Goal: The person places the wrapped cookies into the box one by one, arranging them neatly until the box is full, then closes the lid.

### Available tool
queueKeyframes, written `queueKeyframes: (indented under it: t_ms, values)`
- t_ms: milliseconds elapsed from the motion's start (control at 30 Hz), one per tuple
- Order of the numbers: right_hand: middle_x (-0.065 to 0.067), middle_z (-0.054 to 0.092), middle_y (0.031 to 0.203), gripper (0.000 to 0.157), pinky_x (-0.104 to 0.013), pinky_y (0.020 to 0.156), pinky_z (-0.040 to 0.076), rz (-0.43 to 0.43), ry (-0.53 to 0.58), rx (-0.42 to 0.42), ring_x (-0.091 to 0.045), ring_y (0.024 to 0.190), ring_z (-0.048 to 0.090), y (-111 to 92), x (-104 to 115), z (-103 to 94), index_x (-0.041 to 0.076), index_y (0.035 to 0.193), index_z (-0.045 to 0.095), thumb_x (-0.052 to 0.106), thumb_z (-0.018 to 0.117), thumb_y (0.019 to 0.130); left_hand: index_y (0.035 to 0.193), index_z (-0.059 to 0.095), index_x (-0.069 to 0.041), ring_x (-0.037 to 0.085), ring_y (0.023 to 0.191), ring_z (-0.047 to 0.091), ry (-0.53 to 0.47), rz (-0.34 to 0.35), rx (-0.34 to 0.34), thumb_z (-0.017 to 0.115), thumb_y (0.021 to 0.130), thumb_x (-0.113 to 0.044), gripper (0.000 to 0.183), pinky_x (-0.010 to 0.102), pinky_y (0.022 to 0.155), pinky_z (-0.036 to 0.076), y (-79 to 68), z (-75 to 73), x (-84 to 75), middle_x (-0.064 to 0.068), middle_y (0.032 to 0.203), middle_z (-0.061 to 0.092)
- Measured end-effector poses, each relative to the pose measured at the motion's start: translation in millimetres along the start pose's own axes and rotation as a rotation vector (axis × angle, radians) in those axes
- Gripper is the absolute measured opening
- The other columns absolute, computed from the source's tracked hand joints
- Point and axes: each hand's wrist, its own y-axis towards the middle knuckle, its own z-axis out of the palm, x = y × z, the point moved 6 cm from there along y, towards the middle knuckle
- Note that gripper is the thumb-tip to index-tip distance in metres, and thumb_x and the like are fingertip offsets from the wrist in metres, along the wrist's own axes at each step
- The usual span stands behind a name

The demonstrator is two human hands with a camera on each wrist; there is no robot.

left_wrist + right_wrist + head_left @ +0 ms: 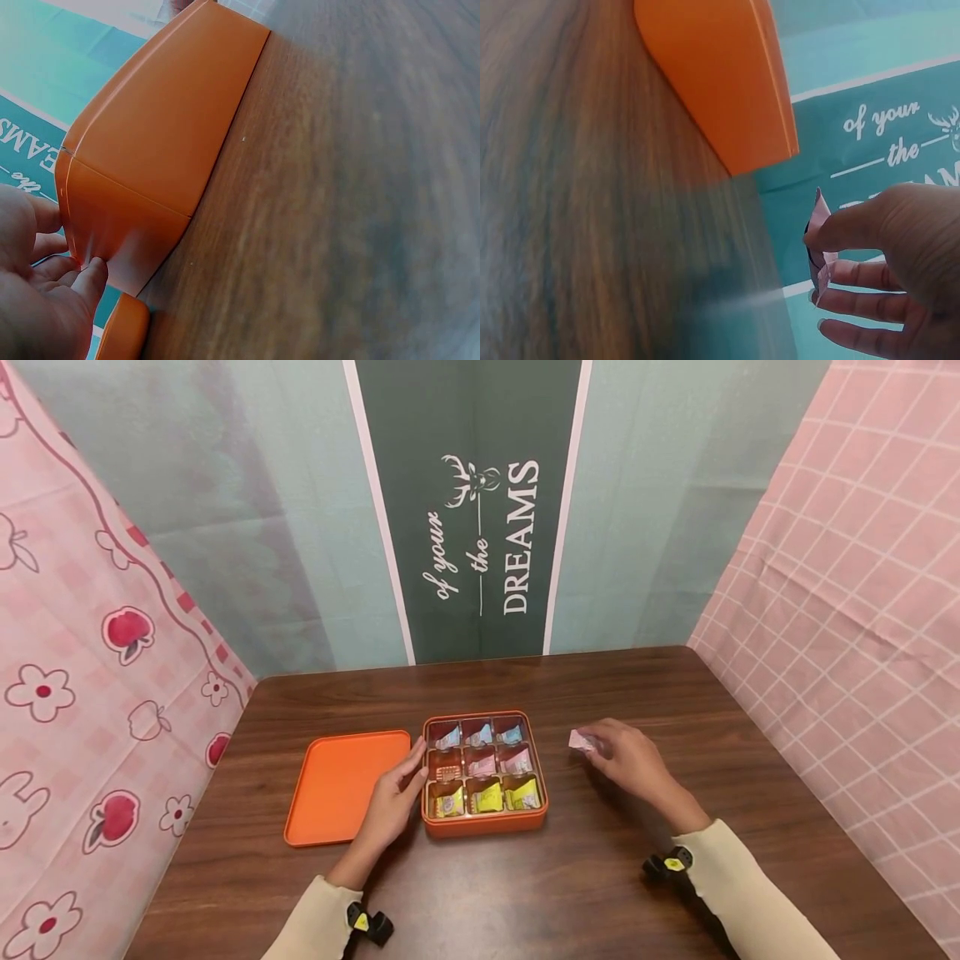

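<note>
An orange box (487, 825) with a divided insert stands on the table. Its back row holds blue wrapped candies (479, 734), its front row yellow ones (487, 797). Pink wrapped candies (482, 764) lie in the centre and right compartments of the middle row; the left one shows a patterned bottom. My left hand (393, 797) rests against the box's left side, fingertips touching its wall (127, 217). To the right of the box, my right hand (630, 758) pinches a pink wrapped candy (820, 247) between thumb and fingers, above the table.
An orange lid (341, 789) lies on the wooden table (600, 877), left of the box and close to my left hand. Behind the table hangs a green cloth (480, 410) with lettering. Pink cloths (847, 527) hang at both sides.
</note>
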Motion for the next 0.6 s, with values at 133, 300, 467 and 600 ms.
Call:
queueKeyframes:
  t_ms: [133,300,467,600]
  values:
    - [-0.005,0.072,0.108,0.036,-0.040,0.068,0.052,-0.005,0.015,-0.006,-0.020,0.079,0.062,2,8,-1.0,0.013,0.118,0.076,0.009,0.081,0.083,0.146,0.046,0.009,0.036,0.145,0.036,0.012,-0.001,0.009,0.056,0.103,-0.001,0.045,0.047,0.116,0.029,-2.9,-1.7,-20.9,0.021,0.155,0.041]
    - [-0.005,0.071,0.109,0.037,-0.040,0.071,0.055,0.003,0.044,0.012,-0.020,0.082,0.062,4,18,-1.1,0.013,0.120,0.075,0.010,0.081,0.084,0.146,0.046,0.010,0.039,0.144,0.036,0.028,0.003,0.016,0.056,0.103,-0.001,0.045,0.049,0.116,0.030,-3.9,-2.6,-30.0,0.022,0.155,0.040]
    - [-0.005,0.071,0.112,0.038,-0.042,0.075,0.057,0.013,0.064,0.041,-0.021,0.086,0.063,6,25,0.7,0.013,0.123,0.074,0.011,0.081,0.086,0.146,0.046,0.008,0.035,0.144,0.036,0.005,0.005,0.008,0.057,0.103,-0.001,0.045,0.049,0.116,0.030,-2.9,-1.5,-16.6,0.020,0.155,0.041]
    - [-0.006,0.070,0.113,0.038,-0.044,0.076,0.058,-0.002,0.076,0.043,-0.024,0.088,0.064,9,31,0.9,0.013,0.123,0.074,0.010,0.081,0.086,0.148,0.047,0.001,0.029,0.146,0.035,0.005,0.006,0.001,0.057,0.103,-0.006,0.046,0.046,0.117,0.029,-0.6,0.0,3.4,0.013,0.157,0.041]
